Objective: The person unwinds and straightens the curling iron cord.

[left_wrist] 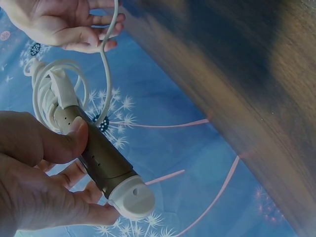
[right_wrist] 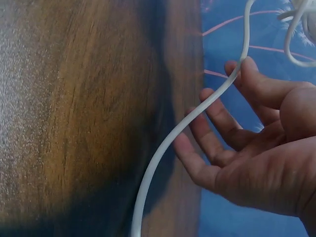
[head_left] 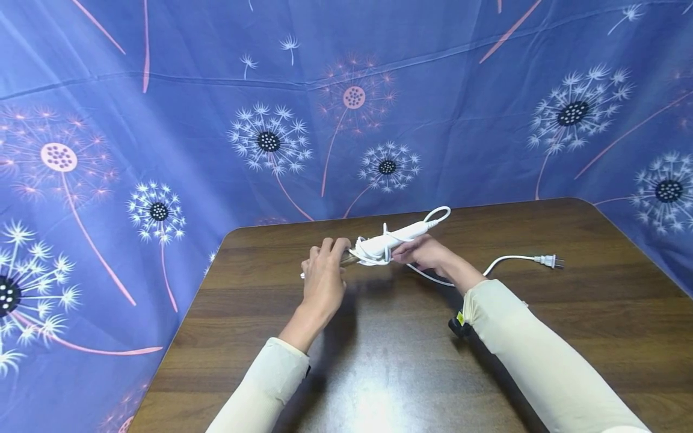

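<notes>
A curling iron with a white handle and a brown barrel is held above the table, its handle end pointing up and to the right in the head view. My left hand grips the barrel, thumb on top and fingers underneath, close to the white tip. Loops of white cord wind around the handle. A free stretch of that cord runs through my right hand, pinched between thumb and index finger while the other fingers spread loosely below it.
On the right part of the brown wooden table, the cord ends in a two-prong plug. Behind the table's far edge hangs a blue cloth with dandelion prints. A black wrist device shows under the right sleeve.
</notes>
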`<state>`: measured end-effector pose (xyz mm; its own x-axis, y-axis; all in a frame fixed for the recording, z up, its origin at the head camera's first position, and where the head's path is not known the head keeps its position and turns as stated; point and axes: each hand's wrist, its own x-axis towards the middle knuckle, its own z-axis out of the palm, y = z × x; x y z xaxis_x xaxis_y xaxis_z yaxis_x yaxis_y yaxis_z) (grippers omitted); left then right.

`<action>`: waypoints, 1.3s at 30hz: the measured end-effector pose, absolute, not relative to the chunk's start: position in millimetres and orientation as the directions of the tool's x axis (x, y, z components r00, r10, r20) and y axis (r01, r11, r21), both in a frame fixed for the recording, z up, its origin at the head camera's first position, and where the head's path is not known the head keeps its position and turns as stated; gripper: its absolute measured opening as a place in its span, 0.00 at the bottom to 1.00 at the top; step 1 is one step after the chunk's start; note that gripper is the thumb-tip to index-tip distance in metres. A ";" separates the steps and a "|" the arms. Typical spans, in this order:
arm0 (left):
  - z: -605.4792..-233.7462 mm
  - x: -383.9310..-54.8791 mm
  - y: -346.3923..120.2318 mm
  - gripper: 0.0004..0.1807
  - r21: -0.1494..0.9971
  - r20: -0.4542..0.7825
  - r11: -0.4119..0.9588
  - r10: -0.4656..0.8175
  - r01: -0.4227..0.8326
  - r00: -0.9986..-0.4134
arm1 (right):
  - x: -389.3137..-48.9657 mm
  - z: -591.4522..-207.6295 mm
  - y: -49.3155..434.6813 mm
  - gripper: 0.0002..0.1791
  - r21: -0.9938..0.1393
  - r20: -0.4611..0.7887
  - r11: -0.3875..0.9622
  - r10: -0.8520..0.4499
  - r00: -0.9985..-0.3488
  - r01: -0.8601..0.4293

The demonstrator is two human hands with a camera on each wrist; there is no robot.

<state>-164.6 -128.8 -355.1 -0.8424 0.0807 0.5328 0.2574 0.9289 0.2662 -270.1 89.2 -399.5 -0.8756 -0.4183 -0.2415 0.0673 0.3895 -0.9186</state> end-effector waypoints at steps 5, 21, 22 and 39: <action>-356.2 -165.3 -128.1 0.35 0.267 0.533 0.929 0.078 0.255 -0.842 | -269.2 -398.0 88.7 0.14 -0.889 -0.273 0.449 -0.366 -0.889 0.089; -361.6 -163.5 -126.2 0.38 0.279 0.514 0.923 0.091 0.266 -0.853 | -273.0 -391.7 109.9 0.17 -0.954 -0.253 0.235 -0.295 -0.921 0.187; -361.6 -163.4 -126.0 0.38 0.277 0.511 0.923 0.092 0.265 -0.855 | -273.7 -391.7 111.7 0.17 -0.956 -0.250 0.223 -0.292 -0.923 0.189; -365.3 -161.9 -122.5 0.33 0.265 0.495 0.926 0.109 0.269 -0.862 | -281.5 -383.8 132.9 0.14 -0.989 -0.142 -0.003 -0.263 -0.954 0.148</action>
<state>-161.9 -122.5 -365.3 -0.8618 0.1088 0.4955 0.2692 0.9259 0.2648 -281.5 132.9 -383.8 -0.9543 -0.2631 -0.1419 0.1478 -0.0027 -0.9890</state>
